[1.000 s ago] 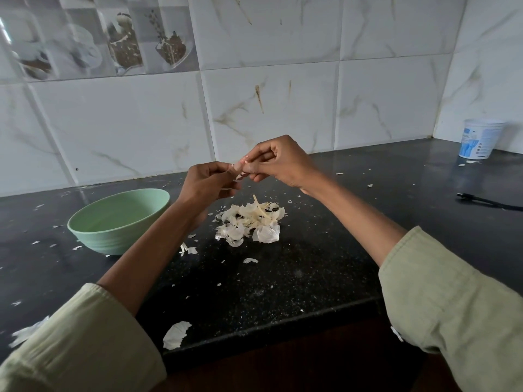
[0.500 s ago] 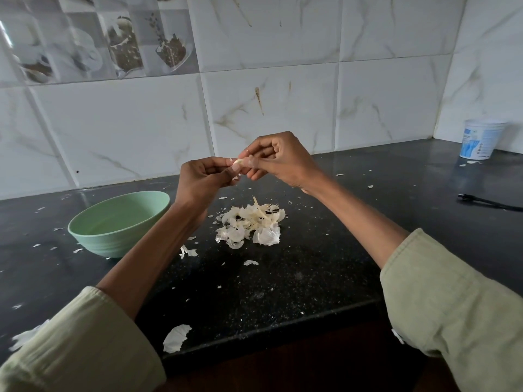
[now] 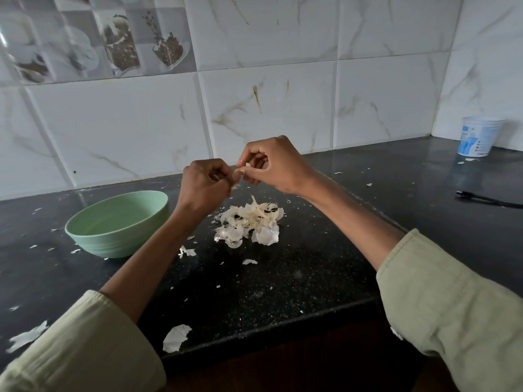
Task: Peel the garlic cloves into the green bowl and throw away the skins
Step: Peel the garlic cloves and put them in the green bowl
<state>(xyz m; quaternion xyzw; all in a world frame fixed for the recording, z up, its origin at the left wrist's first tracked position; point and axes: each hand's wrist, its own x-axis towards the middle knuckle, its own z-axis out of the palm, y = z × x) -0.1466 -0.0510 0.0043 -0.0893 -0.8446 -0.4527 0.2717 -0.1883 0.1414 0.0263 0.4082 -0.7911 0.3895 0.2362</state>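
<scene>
Both hands are working together above the black granite counter. The right hand is pinching a garlic clove between thumb and curled fingers. The left hand is curling its fingers around a strip of skin right beside the clove; how firmly it is gripping cannot be told. Compared with half a second ago, the two hands are sitting slightly further apart, with the clove now showing at the right fingertips.

Directly beneath the hands, a pile of garlic skins is lying on the counter, unchanged in position. The green bowl is standing to the left of the pile, near the left forearm; its contents cannot be seen. Loose skin flakes are lying scattered across the counter, with one large piece near the front edge.

Behind, a white marble-patterned tiled wall is running along the counter. A white plastic tub is standing in the far right corner, and a black cable is lying at the right edge.
</scene>
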